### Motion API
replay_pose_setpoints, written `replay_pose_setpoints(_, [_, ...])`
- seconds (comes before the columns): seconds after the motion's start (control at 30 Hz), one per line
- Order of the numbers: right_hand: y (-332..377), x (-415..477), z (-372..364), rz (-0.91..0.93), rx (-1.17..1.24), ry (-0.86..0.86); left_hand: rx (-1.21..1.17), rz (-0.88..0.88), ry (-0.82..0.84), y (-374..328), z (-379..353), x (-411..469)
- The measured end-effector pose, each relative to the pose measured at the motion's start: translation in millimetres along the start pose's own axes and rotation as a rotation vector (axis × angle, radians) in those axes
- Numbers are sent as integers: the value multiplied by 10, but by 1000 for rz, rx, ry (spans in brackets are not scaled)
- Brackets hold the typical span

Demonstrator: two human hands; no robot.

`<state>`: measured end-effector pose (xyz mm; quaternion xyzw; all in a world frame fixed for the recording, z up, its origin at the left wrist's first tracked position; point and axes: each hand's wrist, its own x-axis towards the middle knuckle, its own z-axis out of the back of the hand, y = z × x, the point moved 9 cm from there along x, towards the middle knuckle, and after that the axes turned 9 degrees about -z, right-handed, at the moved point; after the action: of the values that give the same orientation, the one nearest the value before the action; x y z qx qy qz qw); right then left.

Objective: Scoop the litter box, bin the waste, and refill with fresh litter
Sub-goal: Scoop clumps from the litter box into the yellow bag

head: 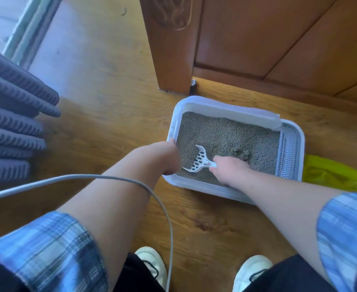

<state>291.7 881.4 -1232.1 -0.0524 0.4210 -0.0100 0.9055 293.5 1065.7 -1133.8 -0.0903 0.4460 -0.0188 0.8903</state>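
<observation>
A white litter box [213,189] sits on the wooden floor, filled with grey litter [226,131]. My left hand [169,157] grips the box's left rim. My right hand [230,167] holds the handle of a white slotted scoop [199,160], whose blade lies in the litter at the box's near left, carrying some grains. A darker clump of waste [242,153] lies in the litter just beyond my right hand. A yellow-green plastic bag [329,175] lies on the floor right of the box.
A wooden cabinet [257,39] stands behind the box, its leg at the box's far corner. Grey folded fabric [13,123] is at the left. A grey cable [110,178] crosses my left forearm. My white shoes [152,264] are at the bottom.
</observation>
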Motion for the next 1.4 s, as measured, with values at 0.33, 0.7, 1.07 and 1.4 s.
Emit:
replay_pose_setpoints(0.33, [-11, 15, 88, 126, 25, 10, 34, 23, 146, 6, -64, 19])
replay_pose_setpoints(0.7, [-753, -442, 615, 163, 83, 143, 307, -115, 180, -349, 208, 92])
replay_pose_setpoints(1.07, [-1211, -791, 1224, 144, 132, 131, -429, -160, -360, -503, 665, 128])
replay_pose_setpoints(1.4, [-1047, -890, 1356, 191, 244, 121, -1031, -225, -434, -512, 794, -81])
